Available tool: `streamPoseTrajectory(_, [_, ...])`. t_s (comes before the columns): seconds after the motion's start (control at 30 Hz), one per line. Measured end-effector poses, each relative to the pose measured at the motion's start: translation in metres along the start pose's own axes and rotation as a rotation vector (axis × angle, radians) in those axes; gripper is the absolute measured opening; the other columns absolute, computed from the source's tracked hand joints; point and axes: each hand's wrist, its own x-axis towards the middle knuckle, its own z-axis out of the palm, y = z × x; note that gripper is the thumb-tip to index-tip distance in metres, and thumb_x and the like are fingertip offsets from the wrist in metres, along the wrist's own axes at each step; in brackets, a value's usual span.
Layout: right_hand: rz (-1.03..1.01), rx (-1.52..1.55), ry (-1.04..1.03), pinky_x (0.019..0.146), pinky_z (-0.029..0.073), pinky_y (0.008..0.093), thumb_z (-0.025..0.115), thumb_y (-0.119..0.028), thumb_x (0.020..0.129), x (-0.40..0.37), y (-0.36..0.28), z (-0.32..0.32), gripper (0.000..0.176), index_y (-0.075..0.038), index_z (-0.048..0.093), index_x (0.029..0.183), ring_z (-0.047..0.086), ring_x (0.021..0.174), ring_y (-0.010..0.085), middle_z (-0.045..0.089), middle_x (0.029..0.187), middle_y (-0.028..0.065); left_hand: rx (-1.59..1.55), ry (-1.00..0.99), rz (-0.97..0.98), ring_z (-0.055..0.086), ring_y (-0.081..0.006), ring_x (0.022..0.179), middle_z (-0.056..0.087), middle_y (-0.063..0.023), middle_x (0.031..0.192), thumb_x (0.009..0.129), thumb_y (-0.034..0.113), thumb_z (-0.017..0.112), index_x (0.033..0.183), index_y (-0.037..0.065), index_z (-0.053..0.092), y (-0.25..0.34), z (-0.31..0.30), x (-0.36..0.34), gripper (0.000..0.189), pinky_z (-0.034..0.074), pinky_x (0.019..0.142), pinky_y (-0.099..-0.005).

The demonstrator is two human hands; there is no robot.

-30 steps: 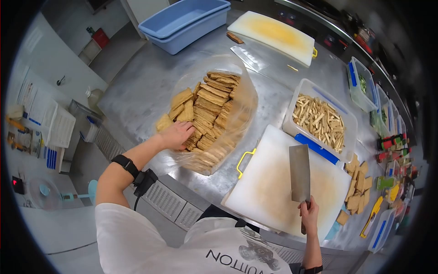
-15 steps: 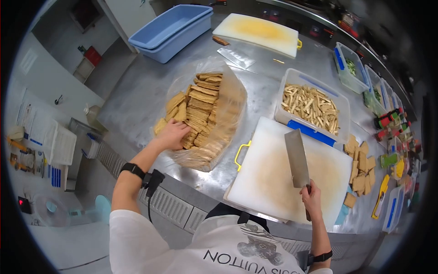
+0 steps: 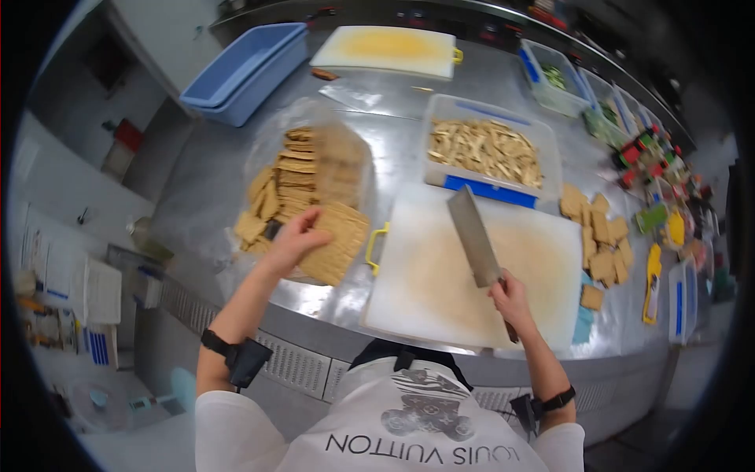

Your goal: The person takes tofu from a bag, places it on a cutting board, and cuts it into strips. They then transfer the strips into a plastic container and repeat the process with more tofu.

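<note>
My left hand [image 3: 297, 242] grips flat tan tofu-like sheets [image 3: 338, 242] by their left edge, above the near end of an open clear plastic bag [image 3: 354, 149]. More brown sheets [image 3: 296, 173] lie stacked in the bag. My right hand [image 3: 511, 301] is closed round the handle of a cleaver [image 3: 473, 236], its blade pointing away from me over the white cutting board [image 3: 409, 291]. Behind the board, a clear container [image 3: 550, 161] holds many cut strips [image 3: 484, 151].
Small tan squares [image 3: 602, 236] lie right of the board. Blue tubs [image 3: 244, 75] and a yellow-stained board [image 3: 330, 51] stand at the back. Containers of green vegetables [image 3: 554, 76], bottles and a yellow-handled tool [image 3: 652, 283] are along the right.
My left hand has lifted sheets out of the bag's pile and moved them toward the board. My right hand still holds the cleaver over the board. The camera view has shifted.
</note>
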Motion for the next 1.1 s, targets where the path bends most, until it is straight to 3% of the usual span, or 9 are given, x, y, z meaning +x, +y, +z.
streamPoseTrajectory(0.2, [0.171, 0.179, 0.001, 0.043, 0.04, 0.0212, 0.048, -0.011, 0.088, -0.024, -0.018, -0.016, 0.016, -0.001, 0.055, 0.097, 0.046, 0.047, 0.0051, 0.056, 0.064, 0.0026, 0.206, -0.233, -0.204, 0.057, -0.0142, 0.09, 0.059, -0.0077, 0.1, 0.077, 0.02, 0.069, 0.122, -0.002, 0.051, -0.079, 0.089, 0.075, 0.053, 0.045, 0.078, -0.0266])
streamPoseTrajectory(0.3, [0.191, 0.166, 0.037, 0.043, 0.04, 0.0214, 0.048, -0.011, 0.088, -0.036, -0.014, -0.031, 0.014, -0.001, 0.055, 0.095, 0.046, 0.048, 0.0049, 0.056, 0.064, 0.0024, 0.57, -0.202, -0.113, 0.057, -0.0174, 0.09, 0.059, -0.0118, 0.102, 0.075, 0.025, 0.07, 0.124, -0.003, 0.05, -0.083, 0.086, 0.088, 0.06, 0.046, 0.079, -0.0286])
streamPoseTrajectory(0.33, [0.196, 0.155, 0.047, 0.043, 0.04, 0.0215, 0.048, -0.011, 0.088, -0.04, -0.011, -0.034, 0.014, -0.001, 0.055, 0.094, 0.046, 0.048, 0.0048, 0.056, 0.064, 0.0023, 0.847, -0.088, 0.12, 0.058, -0.0255, 0.092, 0.059, -0.017, 0.104, 0.073, 0.027, 0.07, 0.125, -0.004, 0.047, -0.085, 0.081, 0.09, 0.065, 0.047, 0.08, -0.0324])
streamPoseTrajectory(0.43, [0.165, 0.073, 0.082, 0.049, 0.041, 0.0288, 0.05, -0.013, 0.085, -0.046, 0.004, -0.039, 0.022, -0.001, 0.057, 0.103, 0.051, 0.05, 0.0113, 0.055, 0.059, 0.0065, 0.981, -0.052, 0.016, 0.056, -0.0341, 0.094, 0.056, -0.0215, 0.108, 0.07, 0.025, 0.069, 0.132, -0.002, 0.039, -0.082, 0.103, 0.078, 0.074, 0.047, 0.081, -0.0382])
streamPoseTrajectory(0.47, [0.153, 0.05, 0.082, 0.047, 0.04, 0.0278, 0.05, -0.013, 0.086, -0.046, 0.004, -0.04, 0.019, -0.001, 0.056, 0.099, 0.049, 0.05, 0.0103, 0.055, 0.059, 0.0054, 1.158, -0.023, 0.166, 0.054, -0.0383, 0.096, 0.053, -0.023, 0.111, 0.069, 0.023, 0.069, 0.136, -0.001, 0.03, -0.092, 0.114, 0.067, 0.081, 0.046, 0.082, -0.0429])
streamPoseTrajectory(0.57, [0.119, -0.024, 0.082, 0.046, 0.039, 0.0266, 0.049, -0.012, 0.086, -0.048, 0.003, -0.042, 0.015, 0.0, 0.054, 0.093, 0.047, 0.048, 0.0093, 0.054, 0.06, 0.0039, 1.403, 0.082, 0.332, 0.053, -0.0391, 0.102, 0.051, -0.0242, 0.117, 0.065, 0.019, 0.071, 0.136, -0.003, 0.029, -0.088, 0.142, 0.043, 0.086, 0.044, 0.087, -0.0434])
streamPoseTrajectory(0.8, [0.061, -0.062, 0.12, 0.049, 0.039, 0.0302, 0.05, -0.012, 0.086, -0.046, 0.007, -0.043, 0.014, 0.001, 0.052, 0.089, 0.046, 0.049, 0.0137, 0.052, 0.057, 0.0078, 0.487, 0.063, 0.036, 0.047, -0.0242, 0.118, 0.048, -0.0185, 0.126, 0.066, 0.012, 0.071, 0.138, -0.003, 0.027, -0.084, 0.12, 0.05, 0.085, 0.039, 0.097, -0.0323])
streamPoseTrajectory(0.93, [0.113, 0.024, 0.089, 0.048, 0.039, 0.0308, 0.05, -0.011, 0.085, -0.046, 0.012, -0.047, 0.013, 0.001, 0.052, 0.09, 0.046, 0.048, 0.0159, 0.05, 0.056, 0.0091, 0.741, -0.077, 0.414, 0.05, -0.0313, 0.112, 0.05, -0.0204, 0.122, 0.064, 0.015, 0.073, 0.134, -0.003, 0.031, -0.102, 0.175, 0.047, 0.083, 0.04, 0.095, -0.0379])
streamPoseTrajectory(1.1, [0.048, -0.072, 0.117, 0.052, 0.041, 0.0393, 0.051, -0.007, 0.081, -0.06, -0.002, -0.066, 0.023, -0.001, 0.053, 0.103, 0.053, 0.053, 0.0328, 0.052, 0.06, 0.019, 0.995, -0.122, 0.363, 0.049, -0.036, 0.106, 0.049, -0.0199, 0.116, 0.061, 0.018, 0.076, 0.12, 0.002, 0.039, -0.129, 0.266, 0.046, 0.072, 0.041, 0.088, -0.0415])
